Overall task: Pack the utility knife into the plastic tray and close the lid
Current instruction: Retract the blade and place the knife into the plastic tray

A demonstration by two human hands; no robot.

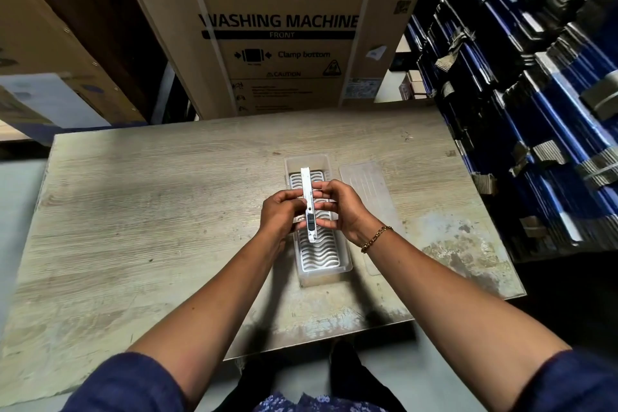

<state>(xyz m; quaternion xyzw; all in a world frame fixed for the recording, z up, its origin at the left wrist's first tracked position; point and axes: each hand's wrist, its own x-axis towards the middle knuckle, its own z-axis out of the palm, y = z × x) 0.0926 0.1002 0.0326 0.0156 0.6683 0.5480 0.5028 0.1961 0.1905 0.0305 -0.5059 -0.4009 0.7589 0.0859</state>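
Holding the utility knife (pixel 308 204) between them, the left hand (pixel 280 211) and the right hand (pixel 344 207) pinch its white body from either side, fingers closed on it. Directly beneath the hands sits the plastic tray (pixel 346 269), open, with a wavy ribbed insert (pixel 317 254); the knife hovers lengthwise over it, seemingly not yet seated. Just beyond the right hand, the clear lid (pixel 366 182) lies flat on the tabletop (pixel 150 194). The placing step appears underway: next, the knife needs lowering onto the ribs, then the lid fetched and pressed on.
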